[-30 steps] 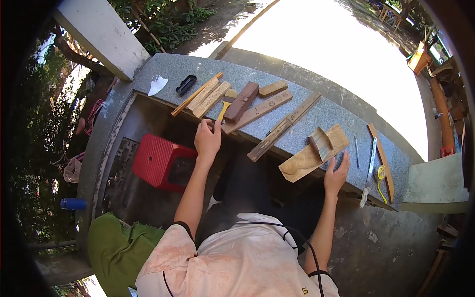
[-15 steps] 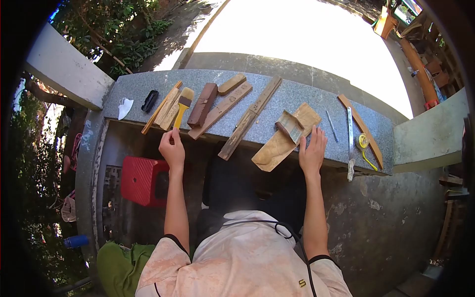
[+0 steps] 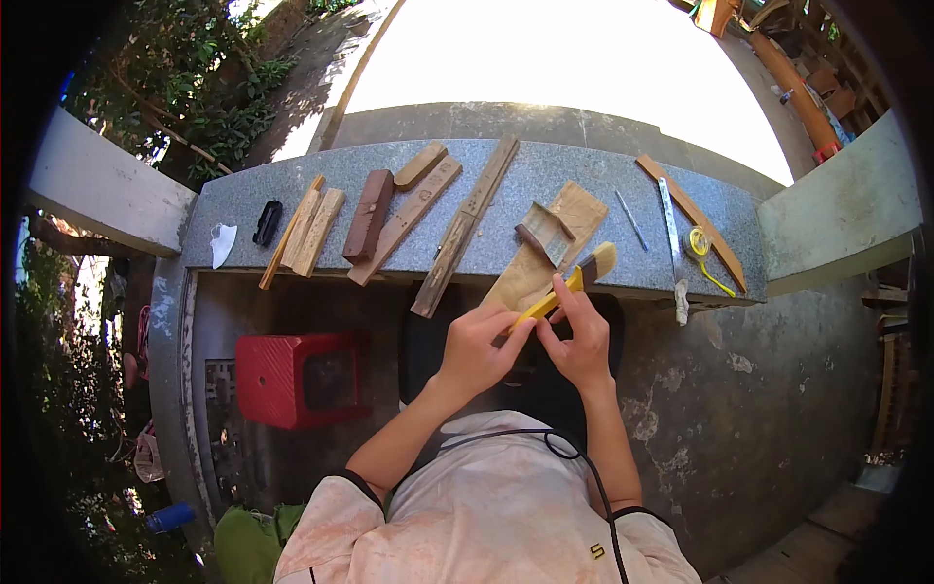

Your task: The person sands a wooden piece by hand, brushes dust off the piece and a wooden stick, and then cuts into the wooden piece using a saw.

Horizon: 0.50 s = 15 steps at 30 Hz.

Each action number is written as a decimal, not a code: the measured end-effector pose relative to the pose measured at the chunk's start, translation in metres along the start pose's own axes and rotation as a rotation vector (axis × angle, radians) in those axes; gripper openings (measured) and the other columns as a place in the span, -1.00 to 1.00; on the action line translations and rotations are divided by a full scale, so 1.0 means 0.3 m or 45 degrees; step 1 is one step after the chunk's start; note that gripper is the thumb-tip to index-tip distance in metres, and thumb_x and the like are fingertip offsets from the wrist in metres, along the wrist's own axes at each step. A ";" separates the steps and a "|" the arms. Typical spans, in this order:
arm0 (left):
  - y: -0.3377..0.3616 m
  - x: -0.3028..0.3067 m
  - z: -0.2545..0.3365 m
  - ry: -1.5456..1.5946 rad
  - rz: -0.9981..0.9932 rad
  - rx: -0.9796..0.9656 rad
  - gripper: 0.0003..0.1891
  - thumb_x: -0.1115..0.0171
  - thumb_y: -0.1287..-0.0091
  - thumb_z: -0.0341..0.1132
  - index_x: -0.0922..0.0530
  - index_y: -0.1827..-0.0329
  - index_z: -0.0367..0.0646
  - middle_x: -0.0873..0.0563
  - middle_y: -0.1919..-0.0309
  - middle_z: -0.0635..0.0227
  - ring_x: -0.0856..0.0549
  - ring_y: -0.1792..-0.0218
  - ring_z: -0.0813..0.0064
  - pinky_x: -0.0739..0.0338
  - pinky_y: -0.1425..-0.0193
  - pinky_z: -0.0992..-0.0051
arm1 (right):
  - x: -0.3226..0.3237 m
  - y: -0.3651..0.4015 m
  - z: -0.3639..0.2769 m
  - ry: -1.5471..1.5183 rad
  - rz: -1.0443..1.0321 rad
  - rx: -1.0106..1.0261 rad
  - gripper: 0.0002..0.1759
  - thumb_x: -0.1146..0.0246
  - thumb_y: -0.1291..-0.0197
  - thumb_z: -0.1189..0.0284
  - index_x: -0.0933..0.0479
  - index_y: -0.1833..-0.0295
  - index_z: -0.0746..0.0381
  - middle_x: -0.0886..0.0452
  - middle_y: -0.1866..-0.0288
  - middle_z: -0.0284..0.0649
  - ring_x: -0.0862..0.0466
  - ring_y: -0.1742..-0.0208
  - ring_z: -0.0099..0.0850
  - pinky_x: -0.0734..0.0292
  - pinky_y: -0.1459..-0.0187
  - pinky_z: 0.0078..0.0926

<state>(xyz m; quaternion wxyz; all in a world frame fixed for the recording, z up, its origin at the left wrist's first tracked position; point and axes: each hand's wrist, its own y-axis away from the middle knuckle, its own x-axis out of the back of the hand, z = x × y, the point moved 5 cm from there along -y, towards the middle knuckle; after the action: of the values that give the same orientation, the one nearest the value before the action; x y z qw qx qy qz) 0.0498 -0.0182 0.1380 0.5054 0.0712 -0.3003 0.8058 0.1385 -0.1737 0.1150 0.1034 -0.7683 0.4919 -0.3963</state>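
Note:
A paintbrush (image 3: 587,273) with a yellow handle and pale bristles is held over the bench's front edge, bristles pointing up to the right. My left hand (image 3: 480,347) is closed on the handle's lower end. Closer to the bristles, my right hand (image 3: 583,336) pinches the same handle between thumb and fingers. Behind the brush lies a flat wooden board (image 3: 579,207), partly covered by it and projecting past the bench edge. A small tray-like piece (image 3: 546,232) with a wooden rim rests on that board.
Along the grey stone bench (image 3: 331,165) lie a reddish-brown block (image 3: 369,216), long wood strips (image 3: 467,222), a black object (image 3: 267,224) and a white piece (image 3: 223,243). At right are a metal ruler (image 3: 669,222) and yellow tape measure (image 3: 698,243). A red stool (image 3: 282,380) stands below.
The paintbrush has left the bench's left part, carried right by my left hand to in front of me. My right hand has come off the board's side and now grips the brush too.

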 end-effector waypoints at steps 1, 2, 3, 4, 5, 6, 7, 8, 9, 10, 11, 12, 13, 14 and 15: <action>0.009 -0.044 0.021 0.031 -0.048 -0.037 -0.89 -0.53 -0.42 -0.43 -0.80 0.20 -0.32 -0.72 0.45 0.23 -0.72 0.48 0.30 -0.57 0.35 0.38 | 0.020 0.018 0.005 0.039 0.077 -0.029 -0.38 -0.60 -0.20 0.57 -0.64 -0.40 0.23 -0.69 0.20 -0.18 -0.72 0.35 -0.27 -0.63 0.29 -0.32; 0.025 -0.082 0.034 -0.012 -0.186 -0.006 -0.84 -0.49 -0.48 -0.34 -0.82 0.11 -0.30 -0.78 0.33 0.20 -0.77 0.39 0.25 -0.62 0.27 0.34 | 0.039 0.034 0.017 0.077 0.152 -0.053 -0.44 -0.60 -0.20 0.56 -0.66 -0.33 0.22 -0.67 0.23 -0.18 -0.71 0.36 -0.27 -0.61 0.31 -0.31; 0.017 -0.105 0.047 0.079 -0.246 -0.071 -0.81 -0.46 -0.51 -0.30 -0.82 0.07 -0.29 -0.80 0.24 0.17 -0.79 0.31 0.23 -0.65 0.20 0.33 | 0.056 0.047 0.031 0.111 0.222 -0.073 -0.50 -0.61 -0.20 0.56 -0.68 -0.26 0.22 -0.65 0.27 -0.18 -0.69 0.37 -0.26 -0.59 0.32 -0.31; 0.009 -0.124 0.057 0.170 -0.306 -0.133 -0.78 -0.43 -0.53 -0.27 -0.83 0.04 -0.28 -0.82 0.16 0.14 -0.82 0.23 0.20 -0.68 0.14 0.32 | 0.077 0.064 0.047 0.165 0.339 -0.126 -0.64 -0.61 -0.22 0.57 -0.66 -0.08 0.22 -0.64 0.32 -0.19 -0.68 0.38 -0.31 -0.57 0.33 -0.33; 0.000 -0.137 0.064 0.262 -0.364 -0.194 -0.75 -0.40 -0.56 -0.23 -0.83 0.01 -0.28 -0.84 0.07 0.12 -0.84 0.15 0.17 -0.70 0.07 0.31 | 0.102 0.100 0.085 0.093 0.332 -0.296 -0.74 -0.55 -0.33 0.55 -0.64 -0.04 0.22 -0.64 0.31 -0.18 -0.67 0.40 -0.33 -0.53 0.34 -0.38; -0.016 -0.146 0.051 0.289 -0.427 -0.074 -0.66 -0.32 -0.60 -0.13 -0.83 -0.08 -0.25 -0.79 -0.21 0.01 -0.77 -0.28 0.03 -0.65 -0.36 0.18 | 0.132 0.125 0.112 0.108 0.383 -0.298 -0.82 -0.48 -0.44 0.49 -0.64 -0.04 0.24 -0.64 0.34 -0.22 -0.66 0.41 -0.40 -0.52 0.35 -0.43; -0.040 -0.150 0.041 0.109 -0.384 -0.143 -0.65 -0.32 -0.60 -0.12 -0.84 -0.06 -0.25 -0.77 -0.25 -0.01 -0.70 -0.37 -0.01 -0.56 -0.46 0.13 | 0.163 0.150 0.133 0.121 0.428 -0.300 -0.87 -0.41 -0.55 0.43 -0.65 -0.05 0.25 -0.65 0.37 -0.25 -0.64 0.43 -0.46 -0.51 0.35 -0.48; -0.073 -0.158 0.021 -0.073 -0.339 -0.210 -0.64 -0.33 -0.59 -0.10 -0.85 -0.04 -0.25 -0.75 -0.30 -0.03 -0.63 -0.47 -0.04 -0.48 -0.57 0.08 | 0.196 0.177 0.155 0.006 0.449 -0.399 -0.85 -0.35 -0.60 0.39 -0.65 -0.06 0.26 -0.64 0.39 -0.27 -0.63 0.44 -0.50 -0.51 0.35 -0.50; -0.108 -0.165 -0.005 -0.258 -0.291 -0.278 -0.63 -0.33 -0.58 -0.09 -0.86 -0.02 -0.25 -0.73 -0.34 -0.05 -0.56 -0.56 -0.07 -0.39 -0.67 0.04 | 0.225 0.207 0.172 -0.109 0.472 -0.496 -0.80 -0.30 -0.65 0.35 -0.66 -0.07 0.27 -0.64 0.41 -0.29 -0.62 0.44 -0.54 -0.52 0.34 -0.53; -0.139 -0.185 -0.053 -0.374 -0.340 -0.319 -0.62 -0.34 -0.58 -0.07 -0.86 0.01 -0.26 -0.72 -0.35 -0.05 -0.51 -0.59 -0.08 -0.33 -0.71 0.01 | 0.243 0.230 0.186 -0.226 0.493 -0.588 -0.75 -0.24 -0.70 0.30 -0.66 -0.07 0.29 -0.64 0.42 -0.32 -0.61 0.45 -0.58 -0.52 0.34 -0.56; -0.166 -0.209 -0.117 -0.490 -0.388 -0.357 -0.61 -0.35 -0.57 -0.05 -0.87 0.04 -0.26 -0.72 -0.36 -0.05 -0.47 -0.63 -0.09 -0.26 -0.75 -0.02 | 0.254 0.242 0.185 -0.205 0.503 -0.598 -0.72 -0.22 -0.72 0.29 -0.67 -0.09 0.30 -0.63 0.44 -0.33 -0.60 0.45 -0.61 -0.52 0.34 -0.57; -0.188 -0.229 -0.173 -0.607 -0.439 -0.393 -0.59 -0.35 -0.56 -0.03 -0.88 0.07 -0.26 -0.71 -0.36 -0.05 -0.42 -0.66 -0.10 -0.20 -0.79 -0.04 | 0.262 0.255 0.183 -0.184 0.512 -0.608 -0.69 -0.19 -0.73 0.27 -0.67 -0.10 0.32 -0.63 0.45 -0.35 -0.59 0.45 -0.63 -0.53 0.33 -0.58; -0.212 -0.241 -0.221 -0.600 -0.486 -0.371 -0.58 -0.36 -0.56 -0.03 -0.88 0.10 -0.27 -0.72 -0.36 -0.04 -0.43 -0.65 -0.10 -0.21 -0.79 -0.05 | 0.272 0.268 0.183 -0.162 0.522 -0.618 -0.66 -0.17 -0.75 0.26 -0.67 -0.11 0.33 -0.62 0.47 -0.36 -0.58 0.45 -0.65 -0.54 0.33 -0.60; -0.231 -0.250 -0.264 -0.591 -0.535 -0.347 -0.57 -0.36 -0.55 -0.02 -0.88 0.13 -0.28 -0.72 -0.35 -0.02 -0.44 -0.65 -0.10 -0.21 -0.79 -0.06 | 0.275 0.285 0.180 -0.125 0.475 -0.615 -0.66 -0.13 -0.77 0.25 -0.66 -0.14 0.30 -0.61 0.42 -0.35 -0.57 0.41 -0.62 -0.52 0.34 -0.58; -0.249 -0.247 -0.285 -0.583 -0.591 -0.324 -0.56 -0.36 -0.55 -0.01 -0.88 0.16 -0.28 -0.73 -0.35 -0.01 -0.44 -0.64 -0.10 -0.22 -0.79 -0.06 | 0.280 0.312 0.171 -0.080 0.500 -0.583 -0.68 -0.13 -0.76 0.28 -0.67 -0.14 0.31 -0.63 0.42 -0.34 -0.59 0.42 -0.62 -0.53 0.34 -0.59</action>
<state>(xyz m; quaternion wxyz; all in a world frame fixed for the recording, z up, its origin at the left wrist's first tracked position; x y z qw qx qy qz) 0.1655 -0.0049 0.0686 0.5997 0.2529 -0.4796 0.5886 0.1288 -0.3021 0.0723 0.0172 -0.6738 0.7041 -0.2235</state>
